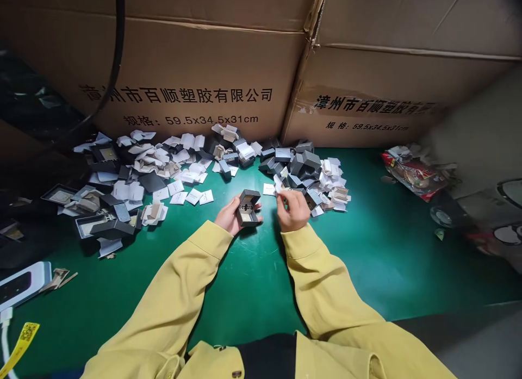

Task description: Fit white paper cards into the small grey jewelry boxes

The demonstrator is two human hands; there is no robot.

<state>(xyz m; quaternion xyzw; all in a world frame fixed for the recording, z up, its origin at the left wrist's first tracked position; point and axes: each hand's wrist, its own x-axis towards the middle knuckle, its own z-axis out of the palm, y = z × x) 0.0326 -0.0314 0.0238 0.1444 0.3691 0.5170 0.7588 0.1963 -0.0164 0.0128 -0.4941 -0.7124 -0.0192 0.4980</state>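
Note:
My left hand point(229, 216) is wrapped round a small dark hinged box point(249, 209), which stands open with a pale lining inside. To its right, my right hand point(294, 209) pinches a small white paper piece point(279, 184) between thumb and fingers. A white card point(268, 189) lies on the green table just left of that paper. Behind my right hand is a heap of dark small boxes point(296, 164) with folded white papers point(331, 178) at its right side. Several white cards point(193, 197) lie flat to the left of my left hand.
Dark boxes and crumpled papers point(153, 159) spread over the left of the green table point(240, 286). Large cardboard cartons point(196, 58) stand along the back. A red packet point(416, 175) lies at the right, a white device point(24, 284) with a cable at the left edge.

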